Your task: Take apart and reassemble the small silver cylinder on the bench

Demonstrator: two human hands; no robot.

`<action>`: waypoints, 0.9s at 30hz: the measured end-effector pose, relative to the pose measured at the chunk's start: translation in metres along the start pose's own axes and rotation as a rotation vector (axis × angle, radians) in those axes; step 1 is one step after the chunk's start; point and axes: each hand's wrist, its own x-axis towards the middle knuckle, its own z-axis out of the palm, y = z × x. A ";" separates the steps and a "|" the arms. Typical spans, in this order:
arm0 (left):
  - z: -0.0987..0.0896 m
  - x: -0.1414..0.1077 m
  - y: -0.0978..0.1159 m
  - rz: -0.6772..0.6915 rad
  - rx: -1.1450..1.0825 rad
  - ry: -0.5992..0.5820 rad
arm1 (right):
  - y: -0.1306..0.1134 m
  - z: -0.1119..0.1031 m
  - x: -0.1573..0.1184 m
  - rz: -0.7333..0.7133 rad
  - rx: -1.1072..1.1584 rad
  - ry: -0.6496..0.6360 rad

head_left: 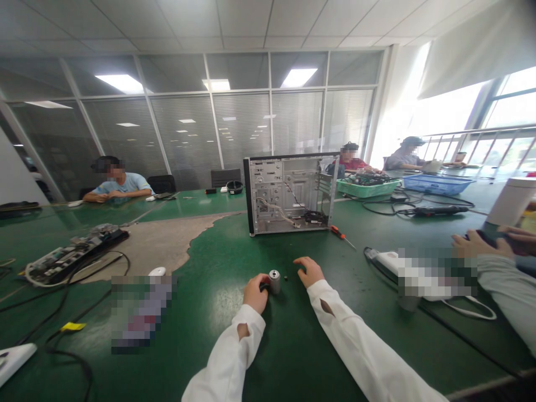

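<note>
place: office-like electronics workshop | white panelled ceiling (243, 23), glass partition wall (176, 72) with grey blinds (299, 120) | long green tabletop (201, 340) | open black-and-silver metal computer case (298, 190), orange-handled screwdriver (337, 231)

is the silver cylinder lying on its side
No, the silver cylinder is upright at the left hand, its round end facing up.

sleeves (220, 363): white, long, loose, creased | cuffs (257, 314): white, open slit (243, 330) above each | hands (256, 294): bare

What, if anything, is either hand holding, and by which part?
Left hand at the left side of the cylinder, grip unclear; right hand holds nothing visible.
</note>
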 end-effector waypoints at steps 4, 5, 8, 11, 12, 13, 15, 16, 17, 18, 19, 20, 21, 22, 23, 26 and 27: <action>0.000 0.001 0.001 0.005 -0.010 -0.002 | 0.002 0.001 0.001 -0.035 0.030 0.023; 0.000 0.001 0.001 0.007 -0.011 -0.002 | 0.001 0.002 0.001 -0.055 0.042 0.031; 0.000 0.001 0.001 0.008 -0.012 0.002 | -0.005 0.000 -0.003 -0.164 0.093 0.063; 0.001 0.001 0.000 0.016 -0.014 0.000 | -0.023 -0.003 -0.013 -0.302 0.186 0.065; 0.001 0.001 -0.001 0.022 -0.014 -0.001 | -0.031 -0.004 -0.017 -0.344 0.221 0.048; 0.002 0.001 -0.001 0.031 -0.014 -0.001 | -0.039 -0.005 -0.021 -0.382 0.252 0.025; 0.002 0.001 -0.002 0.045 -0.012 0.000 | -0.052 -0.006 -0.029 -0.431 0.289 -0.021; 0.002 0.001 -0.002 0.050 -0.009 -0.002 | -0.057 -0.005 -0.032 -0.440 0.294 -0.035; 0.002 0.001 -0.002 0.055 -0.006 -0.007 | -0.060 -0.004 -0.035 -0.439 0.293 -0.045; 0.001 0.001 -0.001 0.059 -0.005 -0.016 | -0.062 -0.003 -0.036 -0.433 0.288 -0.050; 0.000 0.000 0.000 0.066 -0.006 -0.028 | -0.063 -0.001 -0.038 -0.421 0.281 -0.049; 0.000 0.000 0.001 0.075 -0.009 -0.043 | -0.063 0.000 -0.039 -0.408 0.274 -0.048; -0.001 -0.001 0.003 0.086 -0.016 -0.058 | -0.063 0.001 -0.040 -0.396 0.268 -0.048; -0.002 -0.001 0.004 0.099 -0.023 -0.072 | -0.062 0.001 -0.041 -0.383 0.263 -0.049; -0.002 -0.002 0.005 0.111 -0.028 -0.082 | -0.061 0.000 -0.043 -0.370 0.259 -0.052; -0.001 -0.003 0.006 0.141 -0.036 -0.096 | -0.058 -0.009 -0.053 -0.332 0.242 -0.066; -0.001 -0.004 0.006 0.143 -0.041 -0.097 | -0.057 -0.015 -0.059 -0.324 0.233 -0.069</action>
